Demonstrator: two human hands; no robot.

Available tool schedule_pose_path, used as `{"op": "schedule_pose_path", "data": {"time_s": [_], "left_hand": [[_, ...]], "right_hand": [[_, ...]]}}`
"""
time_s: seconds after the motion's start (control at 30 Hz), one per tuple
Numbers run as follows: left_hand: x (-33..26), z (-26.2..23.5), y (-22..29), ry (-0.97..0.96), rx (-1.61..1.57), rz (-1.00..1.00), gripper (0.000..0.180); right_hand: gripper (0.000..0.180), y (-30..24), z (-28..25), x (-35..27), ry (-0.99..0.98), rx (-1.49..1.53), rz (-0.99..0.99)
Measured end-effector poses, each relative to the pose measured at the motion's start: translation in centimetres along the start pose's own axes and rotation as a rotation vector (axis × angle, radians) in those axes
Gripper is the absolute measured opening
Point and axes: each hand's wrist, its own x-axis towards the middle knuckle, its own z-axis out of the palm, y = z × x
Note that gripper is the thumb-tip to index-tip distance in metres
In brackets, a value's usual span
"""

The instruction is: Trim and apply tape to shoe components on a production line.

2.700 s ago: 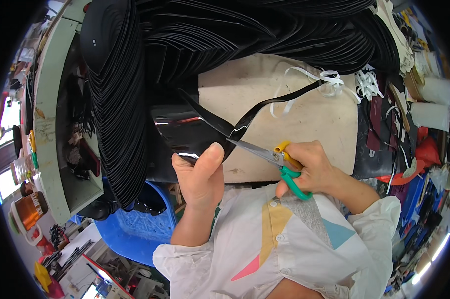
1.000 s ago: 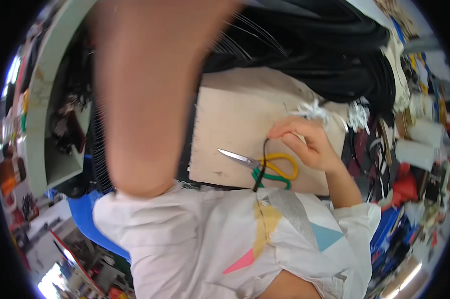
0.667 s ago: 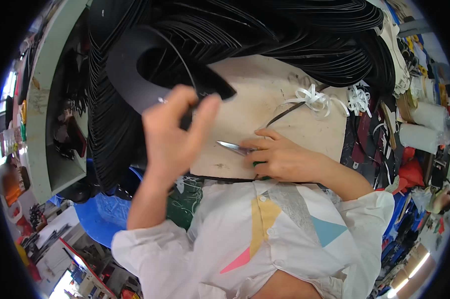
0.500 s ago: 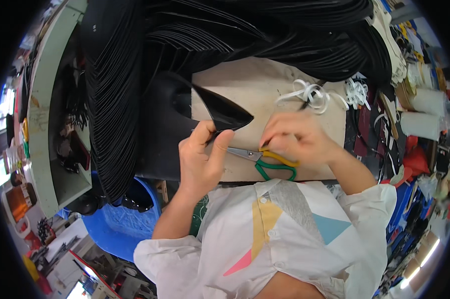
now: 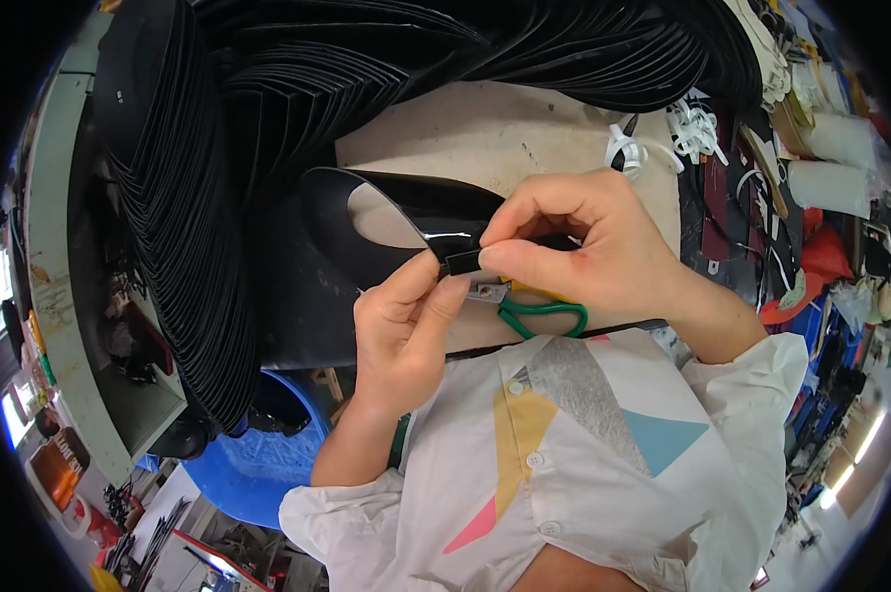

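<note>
A glossy black leather piece, curved around an oval opening like a shoe upper [image 5: 440,197], is held up between my two hands. My left hand [image 5: 401,331] pinches its lower edge between thumb and fingers. Just to the right, my right hand [image 5: 603,237] has thumb and forefinger closed on the same piece near its seam. Below the hands lie scissors [image 5: 508,304] with one green and one yellow handle. My left fingers and the shoe upper hide the blades, and my right hand partly covers the yellow handle.
Long stacks of black pieces [image 5: 169,217] line the left and back of the work surface, over a beige board [image 5: 445,123]. White ribbon [image 5: 697,133] lies curled at the back right. A blue tub [image 5: 258,474] stands lower left, beside a grey-green shelf unit [image 5: 56,286].
My right hand has moved left from above the scissors and taken hold of the shoe upper. The upper has turned, so its oval opening now shows more fully. The view has shifted slightly.
</note>
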Motion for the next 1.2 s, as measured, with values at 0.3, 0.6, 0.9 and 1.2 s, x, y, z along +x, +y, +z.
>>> {"op": "schedule_pose_path", "data": {"time_s": [0.3, 0.6, 0.9, 1.2], "left_hand": [[0.0, -0.6, -1.5, -0.025, 0.247, 0.189, 0.015], [0.2, -0.2, -2.2, 0.096, 0.435, 0.416, 0.016], [-0.1, -1.7, -2.8, 0.166, 0.204, 0.386, 0.024], [-1.5, -3.1, -2.3, 0.031, -0.043, 0.270, 0.032]], "right_hand": [[0.012, 0.1, 0.7, 0.1, 0.022, -0.100, 0.029], [0.021, -1.0, 0.0, -1.9, 0.072, -0.891, -0.468], [0.019, -1.5, -1.2, -3.6, 0.207, -0.795, -0.571], [0.020, 0.0, -1.9, -0.8, -0.012, -0.234, 0.009]]}}
